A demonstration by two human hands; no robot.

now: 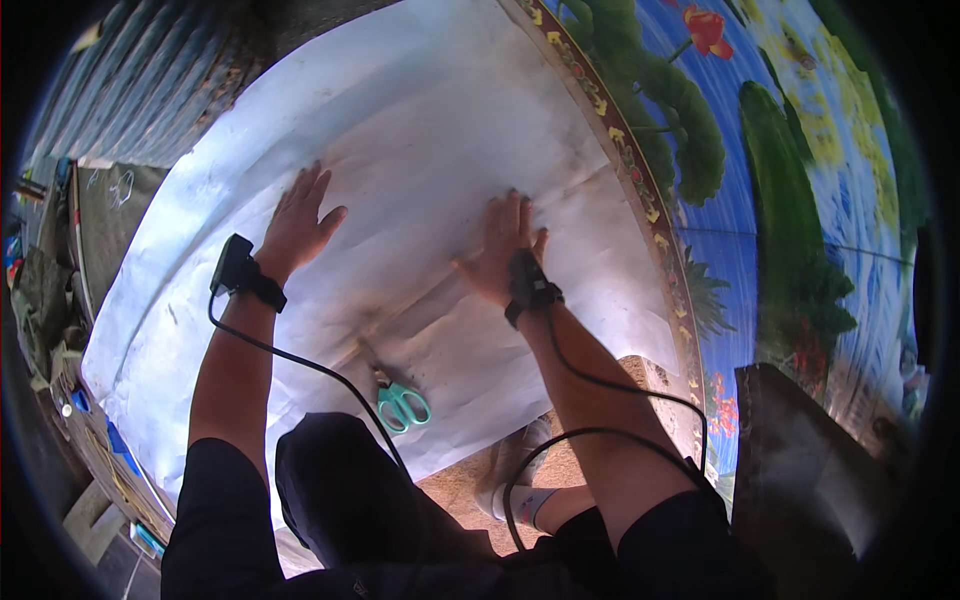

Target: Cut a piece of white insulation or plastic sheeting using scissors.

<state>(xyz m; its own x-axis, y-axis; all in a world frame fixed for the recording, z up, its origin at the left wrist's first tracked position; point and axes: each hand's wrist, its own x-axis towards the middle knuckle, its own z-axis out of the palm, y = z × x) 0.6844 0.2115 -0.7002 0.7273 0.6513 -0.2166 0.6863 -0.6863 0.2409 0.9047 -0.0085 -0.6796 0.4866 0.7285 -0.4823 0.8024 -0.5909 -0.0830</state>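
Observation:
A large white sheet (420,140), creased and smudged in places, spreads out in front of me. My left hand (298,225) lies on its left part, palm down, with the thumb held away from the fingers. Farther right, my right hand (500,250) also rests palm down on the sheet, fingers stretched out. Neither hand holds anything. A pair of scissors (403,406) with teal handles lies on the sheet near my knee, between my forearms. Its blades point away from me and are hard to make out.
Along the right runs a patterned border (628,160) beside a colourful printed surface (720,180) with lotus leaves and flowers. Corrugated metal (140,90) stands at the far left. Cables (330,368) hang from devices strapped to both wrists. A dark panel (800,470) is at the lower right.

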